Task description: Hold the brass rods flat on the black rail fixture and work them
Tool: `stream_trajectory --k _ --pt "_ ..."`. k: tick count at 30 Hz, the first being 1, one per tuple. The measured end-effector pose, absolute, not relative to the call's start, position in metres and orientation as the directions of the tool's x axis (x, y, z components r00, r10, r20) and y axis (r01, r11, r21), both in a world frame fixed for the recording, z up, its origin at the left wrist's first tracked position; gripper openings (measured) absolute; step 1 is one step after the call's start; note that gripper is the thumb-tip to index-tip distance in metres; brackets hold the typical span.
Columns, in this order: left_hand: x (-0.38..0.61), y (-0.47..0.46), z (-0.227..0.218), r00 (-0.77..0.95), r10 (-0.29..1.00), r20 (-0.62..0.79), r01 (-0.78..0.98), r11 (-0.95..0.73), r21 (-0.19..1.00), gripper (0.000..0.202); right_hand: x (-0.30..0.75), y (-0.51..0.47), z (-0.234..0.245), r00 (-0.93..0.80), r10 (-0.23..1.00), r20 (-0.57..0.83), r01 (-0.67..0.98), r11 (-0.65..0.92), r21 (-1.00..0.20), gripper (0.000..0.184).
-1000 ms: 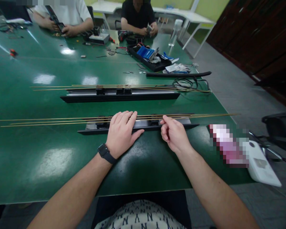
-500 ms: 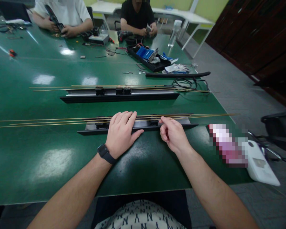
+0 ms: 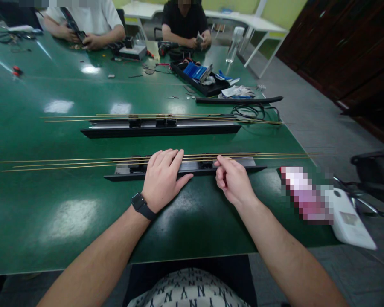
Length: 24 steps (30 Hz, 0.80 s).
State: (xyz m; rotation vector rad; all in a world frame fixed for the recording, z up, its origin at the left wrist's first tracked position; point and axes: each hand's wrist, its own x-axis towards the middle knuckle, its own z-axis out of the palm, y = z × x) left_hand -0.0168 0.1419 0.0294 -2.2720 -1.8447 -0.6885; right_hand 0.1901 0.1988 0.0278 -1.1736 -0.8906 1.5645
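A long black rail (image 3: 124, 174) lies across the green table in front of me, with three thin brass rods (image 3: 67, 161) running along its top and sticking out far to the left and right. My left hand (image 3: 163, 179) rests flat on the rail's middle, fingers stretched over the rods. To its right, my right hand (image 3: 232, 179) is curled in a pinch on one of the brass rods just above the rail.
A second black rail (image 3: 160, 128) with brass rods lies farther back. Behind it are a black tray of blue parts (image 3: 200, 79), cables (image 3: 252, 111) and a bottle (image 3: 235, 42). Two people sit at the far edge. A white device (image 3: 348, 219) lies at the right edge.
My right hand's pinch slid slightly left along the rod and back again. My left hand has stayed flat on the rail.
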Motion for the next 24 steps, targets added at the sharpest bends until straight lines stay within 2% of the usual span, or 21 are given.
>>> stream_trajectory --k 24 --pt "-0.0172 0.1411 0.0301 0.146 0.895 0.422 0.953 -0.242 0.183 0.060 0.1904 0.2006 0.0284 -0.095 0.957 -0.273 -0.203 -0.287 -0.936 0.031"
